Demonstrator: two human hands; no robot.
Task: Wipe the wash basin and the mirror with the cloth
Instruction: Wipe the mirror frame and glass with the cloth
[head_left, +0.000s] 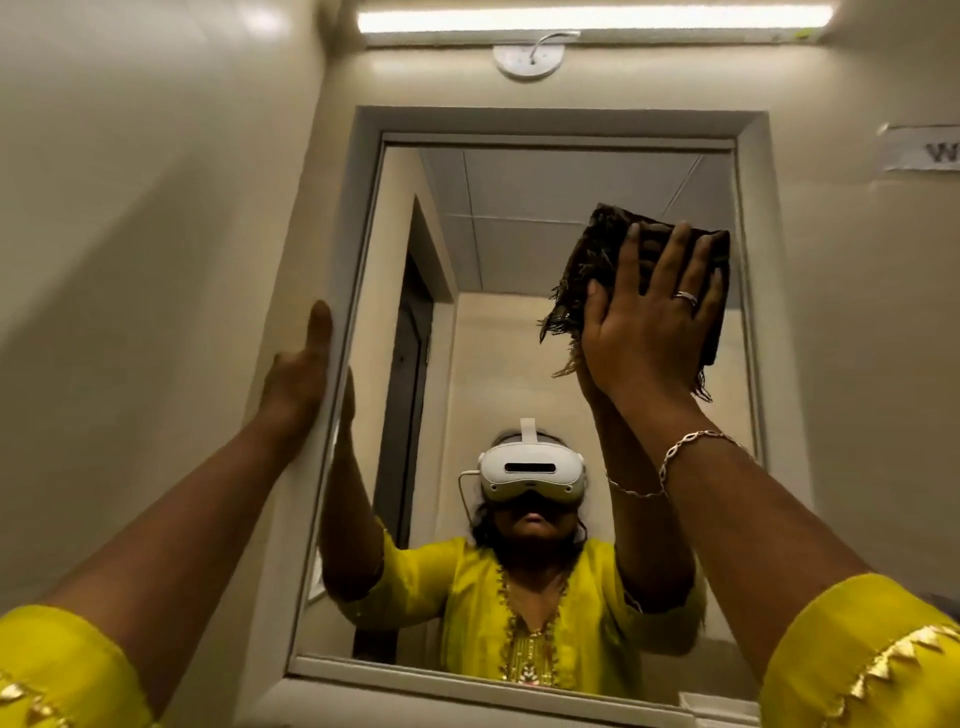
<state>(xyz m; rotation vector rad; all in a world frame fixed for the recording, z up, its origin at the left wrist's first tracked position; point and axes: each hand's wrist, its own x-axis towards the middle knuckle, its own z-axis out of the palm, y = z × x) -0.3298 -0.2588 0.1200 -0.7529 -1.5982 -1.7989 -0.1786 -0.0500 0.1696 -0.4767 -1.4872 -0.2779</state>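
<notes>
- The mirror (509, 249) hangs on a cream wall (130, 208) in a pale frame (363, 208), seen from below, with a lit tube light (592, 21) above it.
- The right hand (649, 332) presses a dark brown cloth (597, 244) flat against the glass in the upper right part of the mirror — fingers spread and straight, palm on the cloth, not curled round it.
- The cloth is folded into a rough square; a frayed fringe hangs from its left and lower edges, and its top sticks out above the fingertips.
- A ring (687, 297) sits on one finger of that hand, and a thin bracelet (691, 447) circles the wrist.
- The left hand (298, 374) rests on the left side of the frame, about halfway up — fingers open and laid along the edge, holding nothing.
- Both arms end in yellow sleeves (857, 660) with gold trim.
- The glass reflects the person in a yellow top wearing a white headset (530, 470), both arms raised, with a dark doorway behind.
- A paper label (924, 150) is stuck to the wall at the right edge, cut off by the picture.
- The basin is out of view.
</notes>
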